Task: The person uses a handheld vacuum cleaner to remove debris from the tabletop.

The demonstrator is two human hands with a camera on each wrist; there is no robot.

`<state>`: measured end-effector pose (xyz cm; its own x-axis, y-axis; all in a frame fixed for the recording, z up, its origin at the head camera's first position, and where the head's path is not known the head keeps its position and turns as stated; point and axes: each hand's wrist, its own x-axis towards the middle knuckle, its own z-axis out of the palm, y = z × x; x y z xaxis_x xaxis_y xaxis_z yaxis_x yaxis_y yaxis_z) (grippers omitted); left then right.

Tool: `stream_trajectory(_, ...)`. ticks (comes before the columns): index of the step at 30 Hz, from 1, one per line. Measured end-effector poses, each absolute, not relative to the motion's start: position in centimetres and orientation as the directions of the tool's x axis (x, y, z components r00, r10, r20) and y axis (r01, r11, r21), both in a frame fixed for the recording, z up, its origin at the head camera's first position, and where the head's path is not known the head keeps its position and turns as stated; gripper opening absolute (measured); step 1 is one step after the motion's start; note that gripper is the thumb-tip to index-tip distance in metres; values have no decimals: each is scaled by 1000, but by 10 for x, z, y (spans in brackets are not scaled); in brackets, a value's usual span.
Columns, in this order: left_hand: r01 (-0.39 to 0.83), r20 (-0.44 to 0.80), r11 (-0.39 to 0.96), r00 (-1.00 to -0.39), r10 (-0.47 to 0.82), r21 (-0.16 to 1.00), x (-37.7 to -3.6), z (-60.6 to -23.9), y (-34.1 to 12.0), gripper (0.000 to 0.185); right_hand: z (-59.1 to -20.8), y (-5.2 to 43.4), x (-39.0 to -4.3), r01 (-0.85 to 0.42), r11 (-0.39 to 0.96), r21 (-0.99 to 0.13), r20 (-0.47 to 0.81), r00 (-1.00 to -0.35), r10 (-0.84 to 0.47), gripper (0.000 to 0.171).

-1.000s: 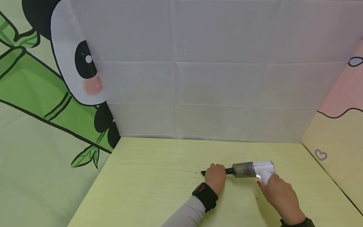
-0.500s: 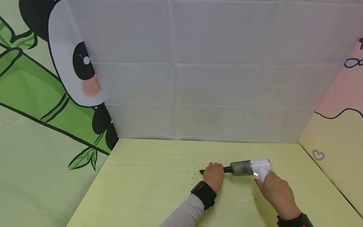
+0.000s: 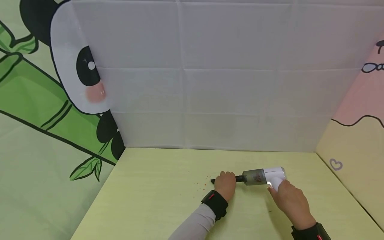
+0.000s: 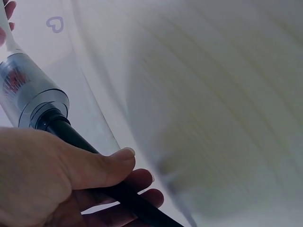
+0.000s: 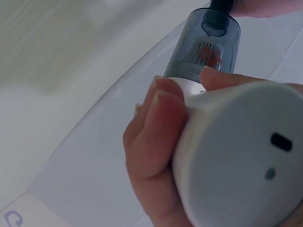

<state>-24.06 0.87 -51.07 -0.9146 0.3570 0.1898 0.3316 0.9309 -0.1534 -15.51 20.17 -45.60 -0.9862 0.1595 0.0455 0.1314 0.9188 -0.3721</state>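
Even, bright, diffuse light fills the head view, which is sharp throughout, with only faint shadows under the arms on the pale yellow-green wooden desk [image 3: 156, 200]. A white glare patch sits on the small white-and-grey handheld vacuum [image 3: 264, 176]. Both wrist views are soft: the backgrounds are smeared and out of focus.

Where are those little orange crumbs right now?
In the head view, the orange crumbs lie on the table, just left of the black nozzle.
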Motion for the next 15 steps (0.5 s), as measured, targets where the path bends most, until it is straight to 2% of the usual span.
stream_trajectory(8,330,186,932,-916,355,-150,-245,-508,11,12,-455,206,-164,150,915,-373,0,-987,162,53)
stream_trajectory(15,325,200,934,-915,350,-146,-248,-505,15,10,-455,211,-171,136,915,-380,10,-988,151,51)
